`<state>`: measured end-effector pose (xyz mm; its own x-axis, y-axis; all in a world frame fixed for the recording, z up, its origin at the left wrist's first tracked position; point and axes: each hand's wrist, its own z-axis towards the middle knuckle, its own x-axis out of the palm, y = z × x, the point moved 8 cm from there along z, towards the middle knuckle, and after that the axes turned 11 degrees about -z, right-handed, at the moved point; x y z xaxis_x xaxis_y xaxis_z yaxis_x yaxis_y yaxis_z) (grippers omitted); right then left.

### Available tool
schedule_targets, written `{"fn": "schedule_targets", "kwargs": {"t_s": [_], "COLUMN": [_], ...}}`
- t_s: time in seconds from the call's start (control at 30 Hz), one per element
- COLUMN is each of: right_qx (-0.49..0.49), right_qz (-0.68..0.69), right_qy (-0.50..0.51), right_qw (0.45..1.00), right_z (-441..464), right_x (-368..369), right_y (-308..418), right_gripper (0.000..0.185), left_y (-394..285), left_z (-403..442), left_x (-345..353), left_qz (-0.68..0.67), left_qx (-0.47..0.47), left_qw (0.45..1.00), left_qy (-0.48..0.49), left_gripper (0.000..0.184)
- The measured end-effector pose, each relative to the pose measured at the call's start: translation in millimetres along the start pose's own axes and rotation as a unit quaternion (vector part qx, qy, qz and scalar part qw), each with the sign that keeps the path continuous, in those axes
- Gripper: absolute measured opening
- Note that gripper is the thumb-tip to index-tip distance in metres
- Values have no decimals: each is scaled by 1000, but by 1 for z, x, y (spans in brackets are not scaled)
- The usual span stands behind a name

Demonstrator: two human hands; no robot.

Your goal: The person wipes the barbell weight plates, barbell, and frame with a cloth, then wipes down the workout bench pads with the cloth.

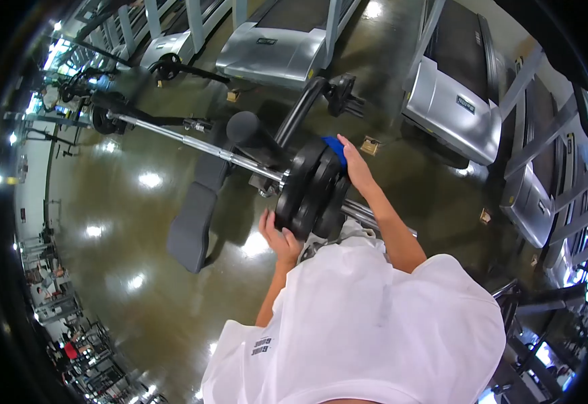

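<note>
Several black weight plates [314, 185] are stacked side by side on the end of a chrome barbell [200, 145]. My right hand [356, 168] is at the upper right edge of the plates, with a blue cloth [336, 148] between the fingers and the rim. At the lower left edge of the plates is my left hand [280, 239], its fingers spread and curving toward the rim. Whether those fingertips touch the rubber is hard to tell. The plates hide part of the bar end.
A grey padded bench [193, 225] stands left of the bar, near a rack with a black upright [245, 131]. Treadmills [455, 101] line the far side and the right. Small wooden blocks [370, 145] lie on the glossy floor [126, 222]. More gym equipment is far left.
</note>
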<state>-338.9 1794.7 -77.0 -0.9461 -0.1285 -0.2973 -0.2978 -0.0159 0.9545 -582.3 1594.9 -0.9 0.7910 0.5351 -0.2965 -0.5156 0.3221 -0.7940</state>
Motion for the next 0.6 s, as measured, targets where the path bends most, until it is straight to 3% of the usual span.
{"fn": "schedule_targets", "kwargs": {"t_s": [0.03, 0.07, 0.1, 0.13, 0.2, 0.23, 0.33, 0.43, 0.47, 0.5, 0.53, 0.57, 0.6], "right_qx": [0, -31, -60, -58, -136, -136, -196, -99, -83, 44, 106, 165, 166], "right_qz": [2, -82, -164, -161, -256, -254, -279, -322, -399, -279, -124, 33, 34], "right_qy": [-10, -31, -50, -55, -83, -87, -92, -106, -47, 7, 64, 117, 116], "right_qw": [1000, 996, 983, 984, 953, 954, 935, 936, 912, 959, 985, 979, 979], "right_z": [-7, -19, -32, -43, -63, -72, -84, -68, -53, -31, -14, -6, -1], "right_x": [-2, -3, -5, -5, -5, -5, -6, -13, -8, -8, 1, 12, 8], "right_y": [11, 28, 45, 57, 94, 103, 121, 71, 37, -7, -47, -73, -69], "right_gripper": [53, 52, 52, 52, 54, 54, 57, 56, 52, 50, 52, 54, 54], "left_y": [-24, -46, -71, -86, -107, -114, -111, -89, -79, -76, -76, -71, -70], "left_z": [5, 7, 21, 33, 45, 50, 44, 27, 16, 7, -3, -10, -15], "left_x": [-2, -2, 6, 9, 50, 63, 93, 90, 89, 84, 77, 75, 71], "left_qz": [40, 80, 77, 77, 63, 74, 88, 197, 198, 218, 238, 237, 233], "left_qx": [96, 191, 191, 194, 227, 228, 226, 151, 150, 198, 246, 244, 262], "left_qw": [994, 978, 972, 971, 932, 923, 913, 919, 918, 916, 910, 910, 910], "left_qy": [21, 41, 110, 115, 277, 300, 328, 307, 310, 272, 235, 238, 222], "left_gripper": [49, 46, 48, 48, 48, 48, 52, 62, 62, 62, 63, 63, 64]}}
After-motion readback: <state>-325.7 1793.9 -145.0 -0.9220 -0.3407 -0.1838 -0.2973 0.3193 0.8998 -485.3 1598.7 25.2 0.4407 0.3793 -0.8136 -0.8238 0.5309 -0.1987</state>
